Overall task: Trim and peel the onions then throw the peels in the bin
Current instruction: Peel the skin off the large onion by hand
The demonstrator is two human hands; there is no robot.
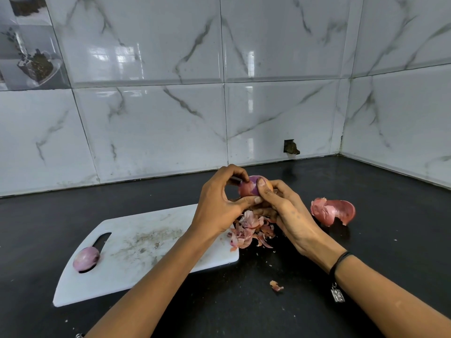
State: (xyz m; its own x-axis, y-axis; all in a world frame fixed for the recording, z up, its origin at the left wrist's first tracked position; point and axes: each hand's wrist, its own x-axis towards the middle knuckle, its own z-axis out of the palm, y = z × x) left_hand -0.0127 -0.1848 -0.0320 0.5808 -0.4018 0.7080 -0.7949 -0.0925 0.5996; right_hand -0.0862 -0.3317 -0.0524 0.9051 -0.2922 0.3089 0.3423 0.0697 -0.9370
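Observation:
Both my hands hold one red onion [249, 189] above the black counter, partly purple where skin is off. My left hand [219, 206] pinches it with thumb and fingers from the left. My right hand [283, 208] cups it from the right, thumb on top. Under the hands lies a heap of pink peels [249, 231] at the right end of the white cutting board [146, 252]. A peeled onion [86, 258] rests on the board's handle slot at the left. A large curled peel [333, 211] lies on the counter to the right. No bin or knife is visible.
A small peel scrap [276, 285] lies on the counter near my right forearm. White marble-look tiled walls meet in a corner at the back right. The black counter [366, 240] extends right and toward me.

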